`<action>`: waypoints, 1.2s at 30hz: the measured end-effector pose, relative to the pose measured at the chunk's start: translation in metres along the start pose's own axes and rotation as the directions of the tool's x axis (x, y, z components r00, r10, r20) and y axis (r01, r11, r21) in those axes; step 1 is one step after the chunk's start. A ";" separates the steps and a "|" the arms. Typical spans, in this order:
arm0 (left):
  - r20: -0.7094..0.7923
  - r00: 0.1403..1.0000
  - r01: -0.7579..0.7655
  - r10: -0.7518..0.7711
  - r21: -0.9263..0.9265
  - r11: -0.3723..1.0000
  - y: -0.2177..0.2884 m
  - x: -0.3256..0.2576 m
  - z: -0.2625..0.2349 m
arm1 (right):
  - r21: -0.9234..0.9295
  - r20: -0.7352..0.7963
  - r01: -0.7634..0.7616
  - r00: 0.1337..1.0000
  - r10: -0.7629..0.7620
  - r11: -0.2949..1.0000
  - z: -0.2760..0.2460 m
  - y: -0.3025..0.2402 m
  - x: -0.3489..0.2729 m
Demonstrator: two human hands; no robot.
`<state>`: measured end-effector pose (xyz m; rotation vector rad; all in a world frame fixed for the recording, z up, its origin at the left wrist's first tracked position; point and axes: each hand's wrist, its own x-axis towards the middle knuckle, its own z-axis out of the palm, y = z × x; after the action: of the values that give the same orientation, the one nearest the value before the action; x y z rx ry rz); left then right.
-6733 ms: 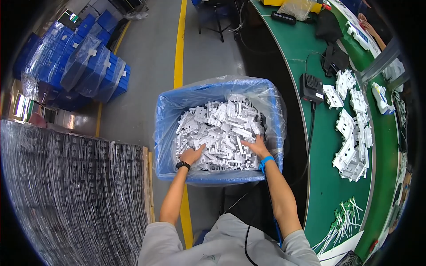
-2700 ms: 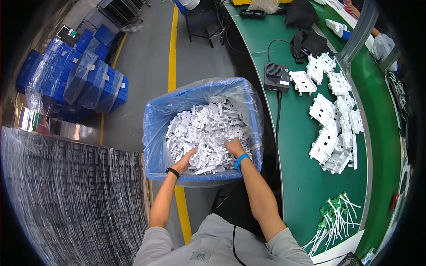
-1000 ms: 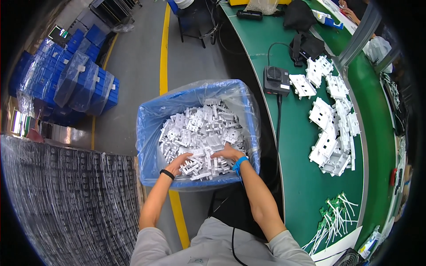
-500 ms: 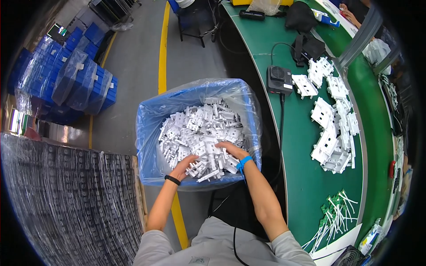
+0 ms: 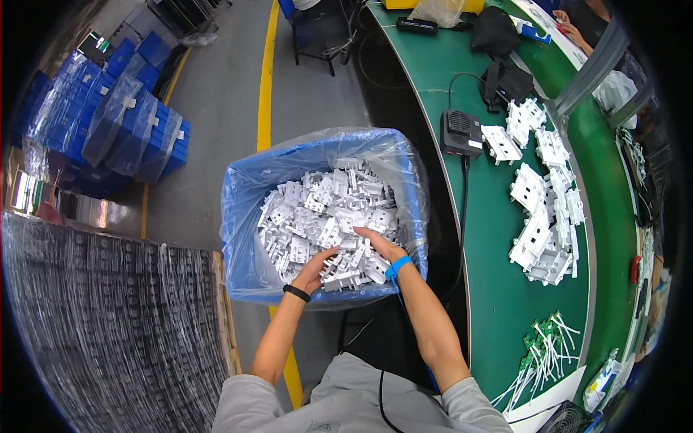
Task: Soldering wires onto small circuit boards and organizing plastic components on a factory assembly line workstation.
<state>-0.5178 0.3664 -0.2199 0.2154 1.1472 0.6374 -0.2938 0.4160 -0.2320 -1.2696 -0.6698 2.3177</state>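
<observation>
A blue bin (image 5: 242, 238) lined with clear plastic stands in front of me, heaped with white molded plastic parts (image 5: 328, 189). Both my hands reach into its near side. My left hand (image 5: 312, 274), with a black band at the wrist, presses against the left of a clump of white plastic parts (image 5: 354, 265). On the clump's right side is my right hand (image 5: 382, 245), wearing a blue wrist strap; its fingers curl over the parts. The clump sits between the two hands, and some fingertips are hidden among the pieces.
On the right, a green workbench (image 5: 480, 289) holds more white parts (image 5: 538, 209), a black device (image 5: 462, 132) and green boards with white wires (image 5: 545, 350). Wrapped black stacks (image 5: 123, 325) stand left, blue crates (image 5: 133, 130) farther back. Another person's hand (image 5: 570, 30) shows far right.
My left hand has moved right and slightly up, closer to my right hand. The clump between them has shifted and been squeezed together. My right hand has hardly moved.
</observation>
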 end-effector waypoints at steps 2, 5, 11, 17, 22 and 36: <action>-0.014 0.999 -0.035 0.035 0.009 0.999 -0.002 0.003 0.004 | 0.066 0.010 0.001 1.000 -0.001 0.998 0.002 -0.002 0.001; -0.048 0.995 -0.080 0.085 0.094 0.992 -0.005 0.014 0.019 | 0.026 -0.043 0.077 0.996 -0.075 0.997 -0.011 0.001 0.010; -0.083 0.996 -0.030 0.040 0.119 0.992 0.010 0.021 0.020 | 0.003 -0.256 0.028 0.966 -0.026 1.000 0.014 -0.013 -0.003; -0.023 0.996 -0.086 0.088 0.073 0.994 0.007 0.024 0.034 | 0.124 -0.198 0.043 0.980 -0.018 0.991 -0.016 0.007 0.010; -0.051 0.995 -0.084 0.082 -0.044 0.995 0.000 0.018 0.025 | 0.033 -0.272 -0.013 0.962 0.021 0.999 0.028 -0.027 -0.037; -0.021 0.997 -0.076 0.075 -0.071 0.995 0.002 0.022 0.044 | 0.070 -0.276 -0.013 0.961 0.032 0.997 -0.037 0.018 0.035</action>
<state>-0.4731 0.3878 -0.2175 0.1926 1.1360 0.7479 -0.2815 0.4289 -0.2830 -1.5381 -0.4796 2.1035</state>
